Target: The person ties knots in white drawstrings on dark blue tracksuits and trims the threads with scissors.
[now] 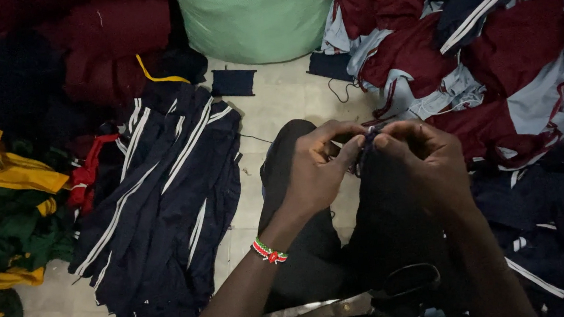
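Tiled floor [277, 104] shows between heaps of cloth: navy striped garments [163, 211] laid flat at left, maroon and pale blue pieces [493, 55] at upper right, yellow and green cloth [4, 206] at far left, a green sack [254, 16] at top. Centre, the left hand [314, 169] and right hand [427, 158] meet over the lap, the fingers [353, 150] of both pinched shut on a small dark piece [366, 152] of fabric or thread held between them (too dim to tell which). The piece sits just above a dark garment [385, 224] draped on the knees. Large scissors [371, 301] rest on the lap near the wrists, blades toward the left arm. Risks, as a judgement: poor light may cause a misjudged pinch and a slipped or torn piece; a shift of the knees could tip the scissors to the floor, or a forearm could brush the blades; loose threads [345, 94] may snag.
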